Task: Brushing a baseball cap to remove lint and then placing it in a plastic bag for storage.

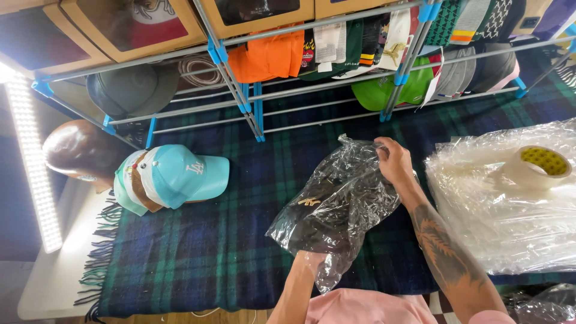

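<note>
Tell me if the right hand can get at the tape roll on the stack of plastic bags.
Probably yes. The right hand pinches the clear bag's top edge; the tape roll sits uncovered on the bag stack beside it, nothing between. It must release first.

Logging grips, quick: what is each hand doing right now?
Left hand: inside the clear bag, grip hidden.
Right hand: fingers pinching the bag's top edge.

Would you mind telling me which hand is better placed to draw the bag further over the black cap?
Probably the right hand: it pinches the top edge of the clear bag from outside. The left hand sits inside the bag's lower end, by the black cap, so it can only steady it.
</note>
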